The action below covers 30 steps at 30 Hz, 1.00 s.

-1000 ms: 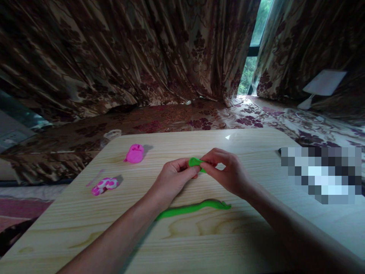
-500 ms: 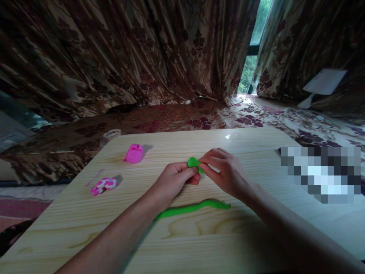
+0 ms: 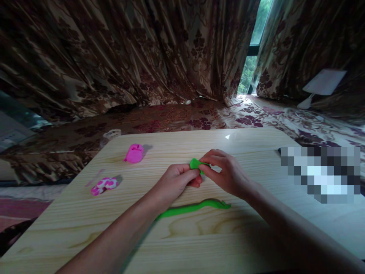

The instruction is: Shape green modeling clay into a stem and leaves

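My left hand (image 3: 176, 182) and my right hand (image 3: 225, 173) meet over the middle of a light wooden table (image 3: 85, 228). Both pinch a small flattened piece of green clay (image 3: 195, 164) between thumbs and fingertips, just above the tabletop. Nearer me a long green clay strip (image 3: 194, 208) lies flat on the wood, partly hidden under my left forearm. A pink clay lump (image 3: 134, 153) sits at the far left of the table. A pink and white spotted clay piece (image 3: 105, 185) lies near the left edge.
A thin pale pink stick (image 3: 95, 177) lies beside the spotted piece. A blurred-out patch (image 3: 321, 173) covers the table's right side. Dark floral curtains (image 3: 128, 49) hang behind, over a patterned bedspread (image 3: 171, 120), with a window gap (image 3: 252, 53) at right.
My two hands have shifted slightly and reworked their pinch on the small green piece; its shape between the fingertips has changed a little. Everything on the table stays put.
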{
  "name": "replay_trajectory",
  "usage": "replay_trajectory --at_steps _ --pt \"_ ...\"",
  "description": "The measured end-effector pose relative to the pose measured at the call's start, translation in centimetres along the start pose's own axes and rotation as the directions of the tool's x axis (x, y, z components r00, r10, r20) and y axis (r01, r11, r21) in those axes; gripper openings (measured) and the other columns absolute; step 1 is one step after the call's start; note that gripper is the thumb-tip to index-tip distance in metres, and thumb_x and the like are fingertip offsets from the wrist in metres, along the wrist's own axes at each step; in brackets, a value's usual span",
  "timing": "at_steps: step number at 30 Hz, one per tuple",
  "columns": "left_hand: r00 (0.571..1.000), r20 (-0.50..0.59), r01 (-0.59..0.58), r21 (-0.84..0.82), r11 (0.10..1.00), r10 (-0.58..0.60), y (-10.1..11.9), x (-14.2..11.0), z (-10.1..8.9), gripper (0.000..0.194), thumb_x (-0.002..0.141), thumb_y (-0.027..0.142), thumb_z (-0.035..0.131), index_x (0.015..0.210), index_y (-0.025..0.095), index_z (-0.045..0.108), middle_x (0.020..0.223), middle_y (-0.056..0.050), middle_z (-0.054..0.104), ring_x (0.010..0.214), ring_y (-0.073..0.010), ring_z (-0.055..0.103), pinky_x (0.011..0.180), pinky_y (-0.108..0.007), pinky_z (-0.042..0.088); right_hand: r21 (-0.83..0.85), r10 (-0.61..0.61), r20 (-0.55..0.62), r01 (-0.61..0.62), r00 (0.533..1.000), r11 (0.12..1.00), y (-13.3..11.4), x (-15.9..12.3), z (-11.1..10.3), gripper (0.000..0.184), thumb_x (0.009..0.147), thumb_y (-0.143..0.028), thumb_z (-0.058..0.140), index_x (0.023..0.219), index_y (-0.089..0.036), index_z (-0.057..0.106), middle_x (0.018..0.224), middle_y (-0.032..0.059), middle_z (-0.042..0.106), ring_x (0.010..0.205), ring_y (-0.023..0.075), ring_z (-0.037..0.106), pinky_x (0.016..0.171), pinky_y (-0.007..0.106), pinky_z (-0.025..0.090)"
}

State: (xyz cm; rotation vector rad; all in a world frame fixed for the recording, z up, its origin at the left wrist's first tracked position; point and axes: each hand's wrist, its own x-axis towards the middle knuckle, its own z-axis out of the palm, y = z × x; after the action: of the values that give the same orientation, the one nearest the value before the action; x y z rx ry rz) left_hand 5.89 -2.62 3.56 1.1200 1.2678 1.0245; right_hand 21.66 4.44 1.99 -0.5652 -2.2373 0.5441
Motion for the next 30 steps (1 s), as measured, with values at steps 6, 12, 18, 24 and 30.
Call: replay_trajectory --at_steps 6,12,18,24,30 --pt "0.999 0.040 0.001 0.046 0.999 -0.003 0.23 -0.24 0.13 0.019 0.077 0.018 0.053 0.064 0.012 0.064 0.065 -0.002 0.064 0.064 -0.0106 0.052 0.068 -0.023 0.038 0.088 0.012 -0.007 -0.011 1.000 0.996 0.07 0.09 0.08 0.010 0.084 -0.017 0.055 0.087 -0.016 0.065 0.079 0.0023 0.061 0.074 0.0122 0.056 0.065 0.025 0.044" --pt "1.000 0.018 0.002 0.077 0.997 -0.003 0.05 -0.18 0.04 0.024 0.079 0.024 0.051 0.063 0.012 0.064 0.065 -0.004 0.064 0.065 -0.0127 0.053 0.069 -0.026 0.038 0.123 0.005 0.001 -0.006 1.000 0.992 0.02 0.01 -0.03 0.018 0.084 -0.016 0.054 0.099 -0.016 0.064 0.083 0.0036 0.062 0.075 0.0127 0.056 0.067 0.026 0.046" --pt "1.000 -0.002 -0.021 0.173 0.985 0.022 0.14 -0.20 0.01 0.032 0.083 0.033 0.048 0.064 0.013 0.064 0.065 -0.004 0.063 0.066 -0.0143 0.052 0.070 -0.029 0.035 0.159 -0.047 0.048 0.039 0.998 0.986 -0.41 0.09 -0.39 0.030 0.087 -0.013 0.047 0.114 -0.016 0.060 0.086 0.0053 0.062 0.077 0.0135 0.056 0.071 0.029 0.046" --pt "0.999 -0.002 -0.032 0.219 0.975 0.033 -0.16 -0.13 -0.21 0.033 0.083 0.032 0.046 0.061 0.014 0.062 0.064 -0.004 0.061 0.064 -0.0142 0.049 0.067 -0.029 0.033 0.211 -0.057 0.051 0.045 0.997 0.976 -0.42 0.08 -0.30 0.025 0.087 -0.012 0.047 0.104 -0.013 0.065 0.086 0.0069 0.063 0.078 0.0140 0.057 0.072 0.029 0.047" --pt "0.999 -0.016 -0.044 0.257 0.965 0.050 -0.23 -0.19 -0.22 0.030 0.082 0.030 0.047 0.062 0.014 0.062 0.063 -0.002 0.059 0.061 -0.0127 0.046 0.062 -0.028 0.031 0.236 -0.042 0.088 0.020 0.995 0.971 -0.77 0.09 -0.84 0.029 0.088 -0.012 0.044 0.111 -0.015 0.063 0.090 0.0063 0.062 0.082 0.0138 0.057 0.076 0.030 0.046"
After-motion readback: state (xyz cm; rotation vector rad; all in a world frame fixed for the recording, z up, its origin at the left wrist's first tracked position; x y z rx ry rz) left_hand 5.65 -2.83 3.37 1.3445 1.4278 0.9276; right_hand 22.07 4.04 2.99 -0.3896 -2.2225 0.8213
